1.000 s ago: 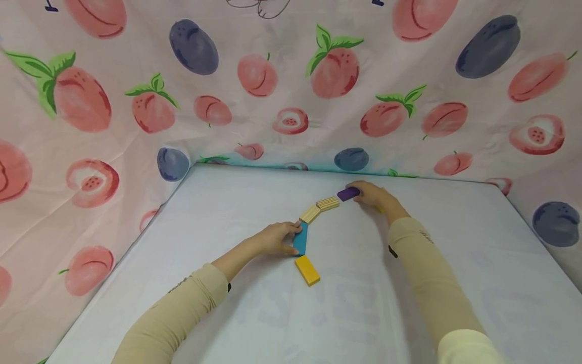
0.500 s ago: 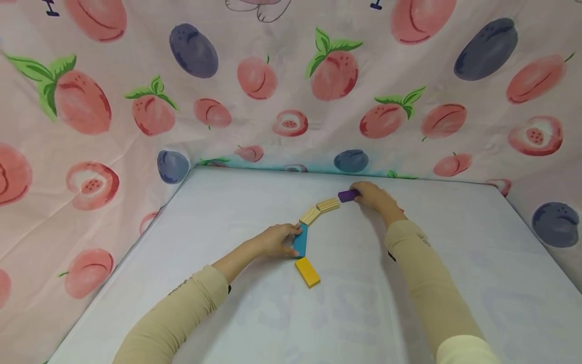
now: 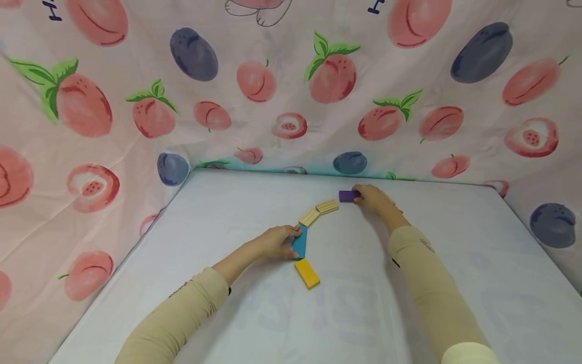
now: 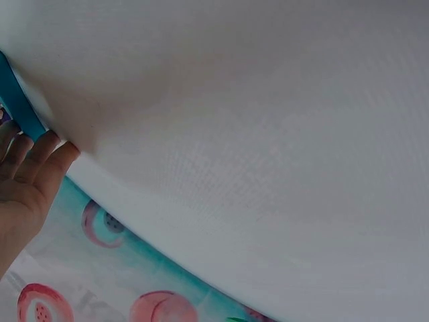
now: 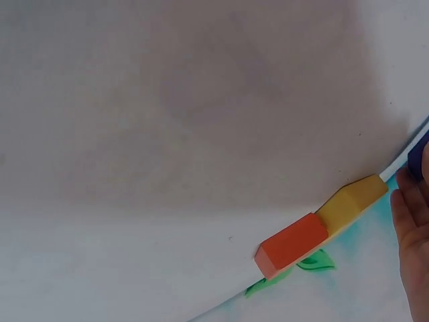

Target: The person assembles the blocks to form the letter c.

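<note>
My left hand [image 3: 275, 241] grips a flat blue block [image 3: 300, 242] by its left side, thumb at the near end and fingers at the far end. In the left wrist view the fingers lie along the blue block [image 4: 20, 104]. Farther back, my right hand [image 3: 373, 198] pinches the right end of a purple block [image 3: 347, 196]. Between the two hands lie two grooved natural-wood blocks, a nearer one [image 3: 309, 218] and a farther one [image 3: 327, 207]. A yellow block [image 3: 307, 274] sits at the near end of the blue one. Together they form a curved line.
Beyond the right hand, the right wrist view shows an orange block [image 5: 291, 245] end to end with yellow wood [image 5: 348, 201], mostly hidden from the head. The white tabletop [image 3: 218, 202] ends at a fruit-print cloth [image 3: 263, 116] hanging behind and at the sides.
The purple block has turned from a slant to nearly level in my right hand, and its left end has dropped slightly. My left hand stays on the blue block.
</note>
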`<action>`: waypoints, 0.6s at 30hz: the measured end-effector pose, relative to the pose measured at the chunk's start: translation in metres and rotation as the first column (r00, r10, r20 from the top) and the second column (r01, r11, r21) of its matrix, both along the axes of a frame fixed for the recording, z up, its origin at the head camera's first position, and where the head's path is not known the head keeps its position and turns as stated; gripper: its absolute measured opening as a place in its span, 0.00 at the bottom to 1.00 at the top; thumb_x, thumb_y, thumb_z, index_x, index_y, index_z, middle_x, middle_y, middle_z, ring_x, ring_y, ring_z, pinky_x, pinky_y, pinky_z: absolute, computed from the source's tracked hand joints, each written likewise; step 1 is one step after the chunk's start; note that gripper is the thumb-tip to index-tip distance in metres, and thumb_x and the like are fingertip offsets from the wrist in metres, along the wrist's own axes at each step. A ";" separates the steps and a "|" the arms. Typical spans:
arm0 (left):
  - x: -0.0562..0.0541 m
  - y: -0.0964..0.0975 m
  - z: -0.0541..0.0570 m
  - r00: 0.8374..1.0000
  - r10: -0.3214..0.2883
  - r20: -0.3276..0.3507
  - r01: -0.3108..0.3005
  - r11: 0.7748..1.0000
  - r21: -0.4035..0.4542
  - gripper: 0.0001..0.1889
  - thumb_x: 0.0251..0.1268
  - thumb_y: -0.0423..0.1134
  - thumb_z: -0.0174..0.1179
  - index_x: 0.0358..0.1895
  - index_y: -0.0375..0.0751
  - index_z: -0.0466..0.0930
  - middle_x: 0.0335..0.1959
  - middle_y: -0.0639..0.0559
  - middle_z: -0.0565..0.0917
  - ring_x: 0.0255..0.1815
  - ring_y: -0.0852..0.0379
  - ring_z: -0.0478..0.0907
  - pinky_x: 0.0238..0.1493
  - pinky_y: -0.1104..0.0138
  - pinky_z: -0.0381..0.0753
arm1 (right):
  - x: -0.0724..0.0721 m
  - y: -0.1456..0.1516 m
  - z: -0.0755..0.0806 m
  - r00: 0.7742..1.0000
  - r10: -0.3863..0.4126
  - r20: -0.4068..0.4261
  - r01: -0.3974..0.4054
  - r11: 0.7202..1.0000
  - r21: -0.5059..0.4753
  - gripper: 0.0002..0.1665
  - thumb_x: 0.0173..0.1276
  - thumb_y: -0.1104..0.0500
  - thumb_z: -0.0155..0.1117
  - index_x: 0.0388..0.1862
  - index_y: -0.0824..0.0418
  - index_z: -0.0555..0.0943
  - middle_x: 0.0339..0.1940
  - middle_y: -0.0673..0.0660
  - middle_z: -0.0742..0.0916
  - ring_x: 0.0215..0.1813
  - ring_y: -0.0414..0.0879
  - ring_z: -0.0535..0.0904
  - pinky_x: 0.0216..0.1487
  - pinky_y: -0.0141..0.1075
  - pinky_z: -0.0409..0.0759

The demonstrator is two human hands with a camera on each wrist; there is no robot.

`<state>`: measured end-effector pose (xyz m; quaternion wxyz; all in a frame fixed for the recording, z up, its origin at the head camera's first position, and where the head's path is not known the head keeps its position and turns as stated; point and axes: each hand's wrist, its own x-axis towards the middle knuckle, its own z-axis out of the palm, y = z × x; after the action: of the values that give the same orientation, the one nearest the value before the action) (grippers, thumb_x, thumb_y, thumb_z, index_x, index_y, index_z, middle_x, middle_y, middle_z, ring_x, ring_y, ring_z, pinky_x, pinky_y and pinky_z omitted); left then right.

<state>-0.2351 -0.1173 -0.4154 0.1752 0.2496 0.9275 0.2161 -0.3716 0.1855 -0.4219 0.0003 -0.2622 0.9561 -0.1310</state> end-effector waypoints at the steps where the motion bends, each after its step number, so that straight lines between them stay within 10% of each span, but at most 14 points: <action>1: 0.000 0.000 0.000 1.000 -0.003 -0.003 0.003 1.000 0.002 0.34 0.58 0.43 0.66 0.67 0.36 0.65 0.72 0.47 0.62 0.74 0.47 0.58 0.73 0.56 0.58 | 0.000 0.000 0.000 1.000 0.001 -0.008 -0.001 1.000 0.002 0.18 0.68 0.65 0.57 0.54 0.74 0.73 0.49 0.71 0.82 0.53 0.64 0.77 0.57 0.53 0.74; 18: 0.002 0.000 0.003 1.000 -0.002 -0.015 0.002 1.000 0.010 0.34 0.58 0.42 0.66 0.66 0.35 0.66 0.72 0.45 0.63 0.73 0.46 0.58 0.73 0.55 0.58 | 0.011 0.001 0.009 0.992 -0.106 -0.066 0.100 0.991 -0.093 0.20 0.71 0.64 0.53 0.56 0.77 0.71 0.53 0.74 0.79 0.56 0.66 0.75 0.61 0.54 0.72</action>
<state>-0.2335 -0.1169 -0.4124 0.1674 0.2530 0.9274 0.2187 -0.3603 0.1864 -0.4128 -0.0519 -0.2165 0.9610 -0.1642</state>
